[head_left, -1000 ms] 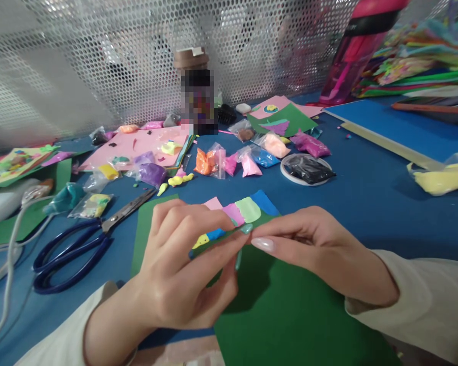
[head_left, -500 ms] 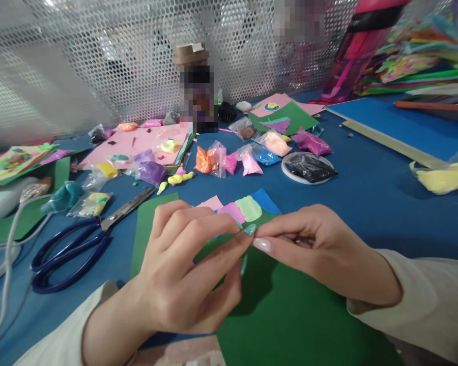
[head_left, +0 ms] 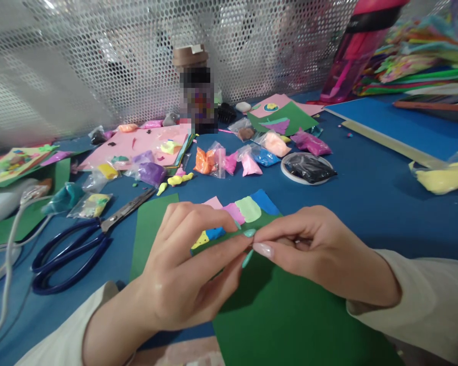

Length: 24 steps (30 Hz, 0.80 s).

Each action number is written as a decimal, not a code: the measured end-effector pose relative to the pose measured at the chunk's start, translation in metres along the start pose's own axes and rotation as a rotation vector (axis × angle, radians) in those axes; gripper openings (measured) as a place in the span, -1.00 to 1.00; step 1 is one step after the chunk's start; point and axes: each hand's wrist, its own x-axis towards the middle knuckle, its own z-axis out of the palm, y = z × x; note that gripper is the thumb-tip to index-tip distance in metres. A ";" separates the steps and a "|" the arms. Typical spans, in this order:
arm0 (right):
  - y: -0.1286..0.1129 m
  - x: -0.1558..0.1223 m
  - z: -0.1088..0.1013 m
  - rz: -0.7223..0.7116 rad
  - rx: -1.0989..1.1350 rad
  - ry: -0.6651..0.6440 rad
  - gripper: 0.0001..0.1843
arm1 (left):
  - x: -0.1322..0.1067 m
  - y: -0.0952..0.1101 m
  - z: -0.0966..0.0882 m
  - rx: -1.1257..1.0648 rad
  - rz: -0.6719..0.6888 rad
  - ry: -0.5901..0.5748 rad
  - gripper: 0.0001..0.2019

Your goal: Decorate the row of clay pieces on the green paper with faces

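Over the green sheet [head_left: 282, 315], my left hand [head_left: 191, 269] and my right hand [head_left: 309, 254] meet fingertip to fingertip. My right thumb and index finger are pinched together; whatever sits between them is too small or hidden to name. Against that pinch rest the middle finger and thumb of my left hand, its index finger bent above. Just beyond my fingers, flattened clay patches lie on the green sheet: a light green patch [head_left: 249, 209], a pink-purple one [head_left: 234, 212], a blue one [head_left: 265, 202] and a yellow one with dark dots [head_left: 200, 241].
Blue-handled scissors [head_left: 72, 249] lie left of my hands. Beyond are several small bags of clay, such as an orange bag [head_left: 204, 160] and a black bag on a white lid [head_left: 284, 170]. A pink bottle [head_left: 345, 66] and a lidded cup [head_left: 191, 56] stand by the perforated metal screen [head_left: 137, 61].
My left hand's fingers have shifted slightly, and its thumb has come up closer to the right fingertips. More of the yellow and blue patches shows between my left fingers. My right hand stays nearly still.
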 end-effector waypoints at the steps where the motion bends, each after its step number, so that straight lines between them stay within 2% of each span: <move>1: 0.000 0.000 0.000 -0.011 -0.014 0.009 -0.78 | 0.000 0.000 0.000 -0.004 0.001 0.004 -0.81; 10: -0.001 0.000 0.000 -0.080 -0.081 0.023 -0.78 | -0.002 -0.002 0.002 0.062 0.006 -0.014 -0.81; 18: -0.002 0.001 0.000 -0.011 -0.043 -0.012 -0.78 | 0.001 -0.004 0.001 -0.028 -0.022 0.015 -0.79; 24: -0.002 0.001 -0.002 0.074 0.052 -0.054 -0.78 | 0.002 -0.003 0.000 -0.087 -0.130 0.008 -0.75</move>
